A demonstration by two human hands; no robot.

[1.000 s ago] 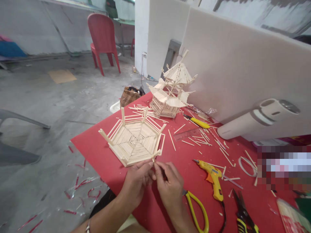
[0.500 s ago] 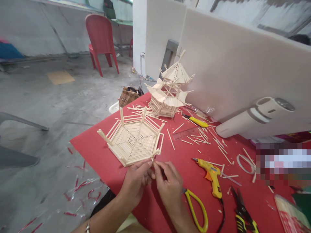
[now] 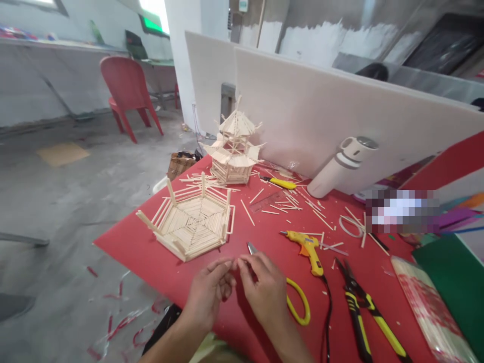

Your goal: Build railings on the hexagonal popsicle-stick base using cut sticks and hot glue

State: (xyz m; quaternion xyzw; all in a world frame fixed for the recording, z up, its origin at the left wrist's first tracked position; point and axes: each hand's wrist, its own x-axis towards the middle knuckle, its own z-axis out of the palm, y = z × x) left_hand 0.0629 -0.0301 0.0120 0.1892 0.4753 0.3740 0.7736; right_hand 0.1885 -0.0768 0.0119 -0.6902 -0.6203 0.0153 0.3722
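Hands: the left hand (image 3: pixel 207 287) and the right hand (image 3: pixel 264 285) are held almost tip to tip over the bench (image 3: pixel 128 242), just inside its near edge.
Fingers: thumb and forefinger of each hand are curled toward each other; whether anything small is pinched cannot be told.
Stick base: the hexagonal base (image 3: pixel 196 222) is set near the bench's left corner, beyond the hands and apart from them.
Fingertip handling: apparently fine work; any thin piece is best gripped lightly near its ends, wrists steadied on the bench's near edge, and the base's upright posts (image 3: pixel 203 185) left unknocked.
Glue gun: the yellow glue gun (image 3: pixel 310 249) is laid right of the base, well in from the edges; its nozzle should be treated as hot and kept clear of sleeves and skin.
Glue gun label: marked, but too blurred to be read.
Stick packet: red print is carried on the packet (image 3: pixel 427 307) toward the bench's right side; no word can be made out.
Bottle: no legible brand is shown on the bottle (image 3: pixel 333 171) by the far edge.
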